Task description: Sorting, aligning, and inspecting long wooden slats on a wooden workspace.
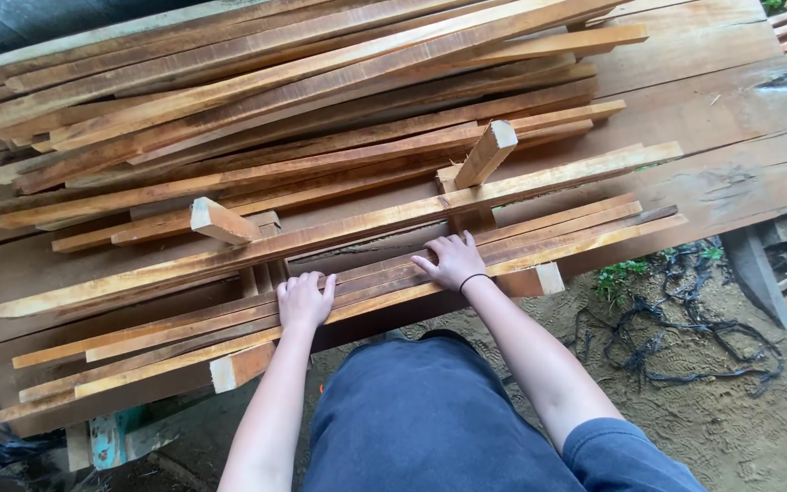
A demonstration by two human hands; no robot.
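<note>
Two hands lay on a bundle of long, thin, reddish-brown wooden strips at the near edge of a worktop of broad, weathered wooden planks. That bundle, the landmark for all that follows, ran slantwise along the worktop's front edge. The left hand rested on top of the bundle toward its left half, knuckles up and fingers curled over the strips, so whether it actually clamped one could not be told. The right hand pressed down farther right along the bundle, palm flat and fingers spread, gripping nothing; a thin black band circled its wrist.

Just behind the bundle, a single long pale strip lay across the same slant. Two short square-cut wooden blocks stood tilted behind the bundle: one behind the left hand, the other behind the right hand. Farther behind the bundle lay a large loose heap of similar long wooden strips, overlapping at many angles.

Under the bundle's left end, short pale cross-pieces stuck out toward the person. To the right of the bundle and lower down, black tangled strapping lay on sandy ground beside a small patch of green weeds.
</note>
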